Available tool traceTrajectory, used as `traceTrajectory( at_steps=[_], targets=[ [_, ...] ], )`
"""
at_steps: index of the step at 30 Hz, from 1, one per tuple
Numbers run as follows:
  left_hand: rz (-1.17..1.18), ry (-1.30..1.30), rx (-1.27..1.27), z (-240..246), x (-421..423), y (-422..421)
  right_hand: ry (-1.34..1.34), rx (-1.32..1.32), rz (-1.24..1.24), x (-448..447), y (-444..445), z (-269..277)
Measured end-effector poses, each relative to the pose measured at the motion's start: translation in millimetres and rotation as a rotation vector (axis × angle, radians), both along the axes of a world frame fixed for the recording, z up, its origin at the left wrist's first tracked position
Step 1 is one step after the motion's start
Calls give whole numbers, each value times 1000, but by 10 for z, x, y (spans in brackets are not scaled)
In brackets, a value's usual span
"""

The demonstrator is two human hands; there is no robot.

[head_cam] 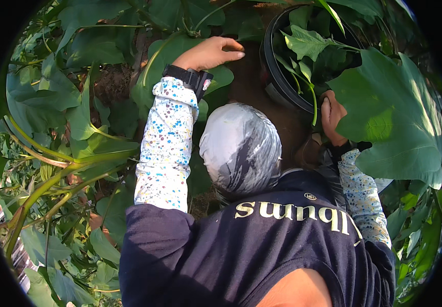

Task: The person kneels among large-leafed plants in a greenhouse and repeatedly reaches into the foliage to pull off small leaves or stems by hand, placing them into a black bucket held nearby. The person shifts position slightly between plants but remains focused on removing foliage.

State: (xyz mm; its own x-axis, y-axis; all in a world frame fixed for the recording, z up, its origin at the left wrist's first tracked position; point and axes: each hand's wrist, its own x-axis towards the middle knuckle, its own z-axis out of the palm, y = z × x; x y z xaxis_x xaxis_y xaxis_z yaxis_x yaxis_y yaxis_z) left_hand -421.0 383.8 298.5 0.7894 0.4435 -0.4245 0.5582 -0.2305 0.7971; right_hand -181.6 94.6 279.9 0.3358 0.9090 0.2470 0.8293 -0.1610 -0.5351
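Observation:
My left hand (213, 53) is at the upper middle, in front of a broad green leaf (165, 61). Its thumb and fingers are a little apart, and nothing shows between them. At the upper right a round black bucket (288, 94) stands on the soil, with lobed green leaves (307, 42) in or over its mouth. My right hand (333, 115) grips the near right side of the bucket's rim, its fingers partly hidden. Close to it, a curved green stem (314, 103) hangs over the rim. A very large leaf (397, 119) overlaps the area beside this hand.
Thick branching green plant stems (44, 192) and dense foliage fill the left side. More leaves (408, 218) stand at the lower right. Brown soil (244, 84) shows between my left hand and the bucket. A rounded form in grey and white patterned cloth (240, 149) is at the centre.

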Motion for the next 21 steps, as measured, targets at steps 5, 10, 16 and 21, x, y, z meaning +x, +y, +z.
traceTrajectory(
  at_steps=[5,10,16,21],
  targets=[
    [521,715,457,-799,-1438,1005,-80,-6,16,-4,7,-22],
    [655,723,455,-1338,-1908,1517,-195,70,-2,-52,41,160],
    [603,806,395,-2169,-1456,1298,-169,-152,40,-48,23,362],
    [953,369,282,-2884,-1633,1720,-59,-241,-9,-36,-19,269]
  ],
)
